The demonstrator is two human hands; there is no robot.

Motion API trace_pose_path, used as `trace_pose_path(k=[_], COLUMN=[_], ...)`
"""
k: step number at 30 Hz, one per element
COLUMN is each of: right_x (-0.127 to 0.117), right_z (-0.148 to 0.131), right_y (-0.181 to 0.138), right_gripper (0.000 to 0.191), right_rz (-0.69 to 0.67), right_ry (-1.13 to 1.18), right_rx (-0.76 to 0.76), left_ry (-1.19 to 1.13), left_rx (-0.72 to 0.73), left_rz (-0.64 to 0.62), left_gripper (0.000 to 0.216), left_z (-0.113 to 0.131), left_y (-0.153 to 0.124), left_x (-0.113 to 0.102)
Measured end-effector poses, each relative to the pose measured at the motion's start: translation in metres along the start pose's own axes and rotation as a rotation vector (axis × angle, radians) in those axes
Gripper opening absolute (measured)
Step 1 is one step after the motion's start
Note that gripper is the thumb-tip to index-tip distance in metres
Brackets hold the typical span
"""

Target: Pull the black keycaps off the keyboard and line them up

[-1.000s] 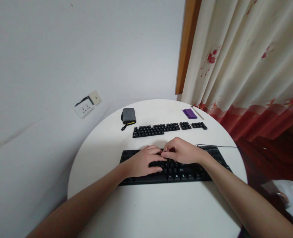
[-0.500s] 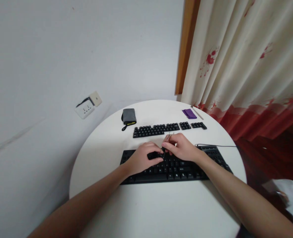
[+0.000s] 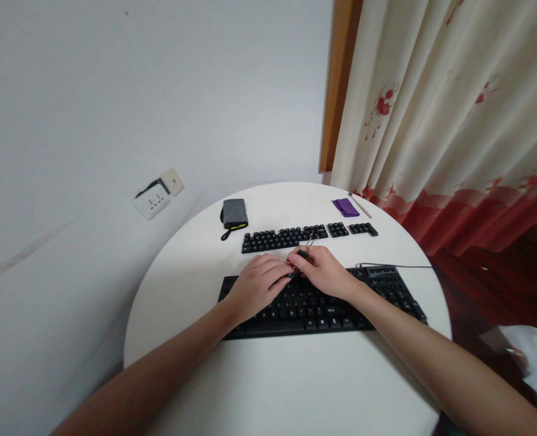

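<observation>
Left hand (image 3: 259, 281) draws its thumb in toward its fingers since half a second ago, while a small black piece (image 3: 302, 254) now shows at the right hand's (image 3: 325, 270) pinch

Both hands meet over the far half of the black keyboard (image 3: 291, 310), which lies beneath them and stretches out past the right wrist. Right thumb and fingers are closed on a thin wire tool (image 3: 311, 240), its prongs pointing away beyond the knuckles, with the black piece between the fingertips. Left fingers are bent and narrow, their tips just beside the right ones; whether they grip anything cannot be told.

Straight ahead of the hands, a block of black keys (image 3: 273, 240) sits on the white desk (image 3: 259, 387), with two smaller key groups (image 3: 337, 229) to its right. Beyond the left hand lies a grey pouch (image 3: 235, 213); beyond the right, a purple cloth (image 3: 345, 207) beside a pale stick (image 3: 362, 207). A cable (image 3: 400, 265) runs off to the right of the right hand.
</observation>
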State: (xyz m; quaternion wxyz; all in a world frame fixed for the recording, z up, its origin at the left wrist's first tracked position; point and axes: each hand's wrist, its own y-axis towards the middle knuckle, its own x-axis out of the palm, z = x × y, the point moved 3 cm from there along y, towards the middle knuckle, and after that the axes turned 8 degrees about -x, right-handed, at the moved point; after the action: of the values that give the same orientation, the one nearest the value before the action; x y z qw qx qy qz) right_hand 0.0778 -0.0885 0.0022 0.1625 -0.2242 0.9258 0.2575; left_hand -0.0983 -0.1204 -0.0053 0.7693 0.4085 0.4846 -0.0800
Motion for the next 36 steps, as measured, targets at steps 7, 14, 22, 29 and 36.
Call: trace_pose_path(k=[7, 14, 22, 29, 36], right_x=[0.0, -0.014, -0.096, -0.12, -0.109], right_z=[0.004, 0.005, 0.035, 0.061, 0.058], right_y=[-0.001, 0.006, 0.009, 0.007, 0.01], right_gripper=[0.035, 0.027, 0.027, 0.038, 0.037], right_rz=[-0.016, 0.135, 0.792, 0.877, 0.787], right_ry=[-0.003, 0.248, 0.334, 0.175, 0.152], right_rx=[0.049, 0.143, 0.323, 0.261, 0.215], left_ry=[0.223, 0.099, -0.138, -0.004, 0.069], left_rx=[0.062, 0.037, -0.101, -0.124, -0.107], left_rz=[0.035, 0.075, 0.077, -0.206, -0.275], left_gripper=[0.017, 0.016, 0.013, 0.017, 0.01], left_z=[0.004, 0.017, -0.006, -0.035, -0.046], left_y=[0.002, 0.032, 0.125, 0.115, 0.095], left_x=[-0.004, -0.016, 0.012, 0.07, 0.076])
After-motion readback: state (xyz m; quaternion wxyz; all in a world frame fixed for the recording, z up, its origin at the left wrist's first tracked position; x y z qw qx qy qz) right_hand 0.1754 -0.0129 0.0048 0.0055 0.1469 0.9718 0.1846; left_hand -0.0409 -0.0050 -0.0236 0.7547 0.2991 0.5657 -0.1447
